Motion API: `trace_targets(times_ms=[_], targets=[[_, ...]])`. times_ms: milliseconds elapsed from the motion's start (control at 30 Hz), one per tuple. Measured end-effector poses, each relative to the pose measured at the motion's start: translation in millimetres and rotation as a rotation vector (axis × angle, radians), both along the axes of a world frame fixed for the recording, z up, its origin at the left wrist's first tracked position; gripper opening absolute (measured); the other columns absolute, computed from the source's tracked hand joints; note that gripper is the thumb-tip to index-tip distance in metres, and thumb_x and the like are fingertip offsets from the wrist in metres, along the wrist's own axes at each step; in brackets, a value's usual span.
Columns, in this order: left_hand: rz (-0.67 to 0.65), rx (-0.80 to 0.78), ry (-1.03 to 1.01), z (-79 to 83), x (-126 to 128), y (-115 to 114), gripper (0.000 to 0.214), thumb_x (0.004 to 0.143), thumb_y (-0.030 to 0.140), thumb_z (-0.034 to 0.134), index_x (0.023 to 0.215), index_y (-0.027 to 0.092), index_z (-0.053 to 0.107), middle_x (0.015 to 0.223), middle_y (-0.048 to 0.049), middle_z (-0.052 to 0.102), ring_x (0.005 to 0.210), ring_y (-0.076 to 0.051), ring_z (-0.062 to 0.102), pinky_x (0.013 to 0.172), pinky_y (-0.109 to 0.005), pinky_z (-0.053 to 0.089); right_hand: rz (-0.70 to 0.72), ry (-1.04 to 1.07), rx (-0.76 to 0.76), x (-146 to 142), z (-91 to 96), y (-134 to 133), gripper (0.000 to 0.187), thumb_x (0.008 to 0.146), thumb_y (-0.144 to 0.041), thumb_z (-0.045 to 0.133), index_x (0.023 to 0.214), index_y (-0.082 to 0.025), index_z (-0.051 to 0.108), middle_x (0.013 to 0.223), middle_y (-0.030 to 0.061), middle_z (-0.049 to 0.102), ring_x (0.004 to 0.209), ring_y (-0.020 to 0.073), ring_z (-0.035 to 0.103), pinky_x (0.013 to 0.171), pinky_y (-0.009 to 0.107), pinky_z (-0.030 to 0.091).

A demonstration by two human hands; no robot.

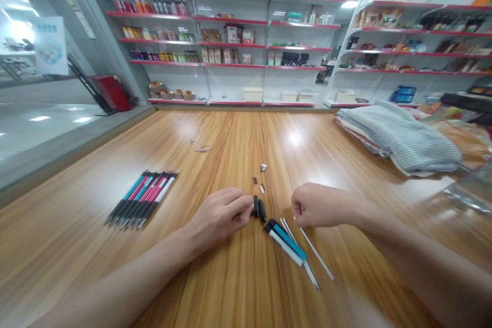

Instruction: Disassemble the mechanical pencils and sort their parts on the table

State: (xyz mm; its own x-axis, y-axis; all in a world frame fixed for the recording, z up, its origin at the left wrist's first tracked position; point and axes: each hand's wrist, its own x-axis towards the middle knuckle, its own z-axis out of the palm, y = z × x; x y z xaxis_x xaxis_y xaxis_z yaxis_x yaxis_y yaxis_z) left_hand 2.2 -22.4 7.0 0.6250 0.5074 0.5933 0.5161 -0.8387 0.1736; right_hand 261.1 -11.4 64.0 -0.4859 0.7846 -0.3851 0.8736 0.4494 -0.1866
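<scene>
My left hand (225,210) is closed, thumb and fingers pinched at a small black pen part, mostly hidden, that looks like a grip. Right beside its fingertips lie two black pen grips (262,210). My right hand (315,205) makes a loose fist above the table, its fingers at the upper end of a thin white pen refill (317,255). Between the hands, nearer me, are a teal pen barrel (290,242) and a white pen barrel (286,248), side by side. More white refills (310,274) lie against them.
Several assembled pens (144,199) lie in a row at left. Small dark and white pieces (262,189) and silver tips (263,167) sit beyond my hands. Farther off is a thin loop (204,148). Folded cloths (407,136) and a clear container (474,189) occupy the right side.
</scene>
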Motion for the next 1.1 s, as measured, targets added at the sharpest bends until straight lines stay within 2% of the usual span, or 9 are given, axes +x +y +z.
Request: trace_targets(times_ms=[133, 300, 367, 467, 533, 667, 867, 1100], targets=[[0.001, 0.006, 0.007, 1.7, 0, -1, 0.009, 0.087, 0.013, 0.05, 0.093, 0.018, 0.056, 0.079, -0.002, 0.06, 0.073, -0.012, 0.056, 0.069, -0.024, 0.046, 0.059, -0.007, 0.218, -5, -4.9, -4, 0.015, 0.065, -0.019, 0.055, 0.067, -0.017, 0.07, 0.064, 0.0055, 0.067, 0.055, 0.0145, 0.056, 0.048, 0.024, 0.028], [0.004, -0.002, 0.021, 1.0, 0, -1, 0.01, 0.087, 0.013, 0.051, 0.093, 0.018, 0.056, 0.079, -0.0021, 0.06, 0.074, -0.012, 0.056, 0.069, -0.024, 0.046, 0.173, 0.19, 0.379, -11, -9.0, -1, 0.002, 0.065, -0.016, 0.062, 0.064, -0.018, 0.063, 0.062, 0.0021, 0.062, 0.057, 0.0135, 0.053, 0.051, 0.023, 0.029], [0.004, -0.002, 0.026, 0.2, 0, 0, 0.01, 0.087, 0.013, 0.05, 0.093, 0.018, 0.057, 0.079, -0.0021, 0.06, 0.074, -0.012, 0.055, 0.068, -0.024, 0.045, 0.208, 0.333, 0.474, -17, -12.9, 0, 0.002, 0.069, -0.016, 0.062, 0.069, -0.018, 0.061, 0.067, 0.0014, 0.061, 0.062, 0.0132, 0.053, 0.056, 0.023, 0.033], [0.011, 0.007, 0.043, -0.9, 1, 1, 0.01, 0.088, 0.014, 0.049, 0.092, 0.018, 0.057, 0.078, -0.002, 0.059, 0.072, -0.012, 0.054, 0.068, -0.024, 0.045, 0.26, 0.538, 0.699, -28, -26.0, -2, 0.002, 0.08, -0.017, 0.056, 0.078, -0.017, 0.058, 0.074, 0.0025, 0.059, 0.068, 0.0134, 0.052, 0.063, 0.024, 0.038], [0.016, 0.019, 0.052, -1.7, 1, 1, 0.009, 0.088, 0.014, 0.049, 0.09, 0.018, 0.057, 0.077, -0.0019, 0.059, 0.072, -0.012, 0.053, 0.067, -0.024, 0.044, 0.327, 0.591, 0.79, -35, -36.2, -5, 0.007, 0.085, -0.016, 0.05, 0.082, -0.016, 0.056, 0.073, 0.0024, 0.057, 0.067, 0.0136, 0.051, 0.063, 0.024, 0.039], [0.023, 0.03, 0.063, -3.3, 1, 1, 0.01, 0.088, 0.014, 0.048, 0.088, 0.018, 0.057, 0.077, -0.0018, 0.059, 0.072, -0.011, 0.053, 0.066, -0.023, 0.043, 0.366, 0.634, 0.812, -43, -46.7, -9, 0.009, 0.09, -0.017, 0.046, 0.087, -0.016, 0.055, 0.075, 0.0029, 0.054, 0.069, 0.0145, 0.049, 0.064, 0.026, 0.041], [0.014, 0.008, 0.058, -2.6, 2, 1, 0.01, 0.089, 0.014, 0.048, 0.091, 0.017, 0.057, 0.078, -0.0019, 0.059, 0.072, -0.011, 0.053, 0.067, -0.023, 0.044, 0.336, 0.746, 0.7, -43, -45.6, -14, 0.01, 0.093, -0.014, 0.043, 0.093, -0.015, 0.053, 0.084, 0.0064, 0.053, 0.077, 0.016, 0.051, 0.07, 0.028, 0.045], [-0.003, -0.035, 0.041, -5.1, 1, 1, 0.009, 0.089, 0.014, 0.049, 0.093, 0.018, 0.057, 0.08, -0.0022, 0.059, 0.075, -0.012, 0.054, 0.069, -0.024, 0.045, 0.305, 0.787, 0.685, -44, -48.5, -16, 0.01, 0.092, -0.014, 0.045, 0.092, -0.016, 0.054, 0.083, 0.0065, 0.054, 0.078, 0.0168, 0.053, 0.071, 0.029, 0.047]])
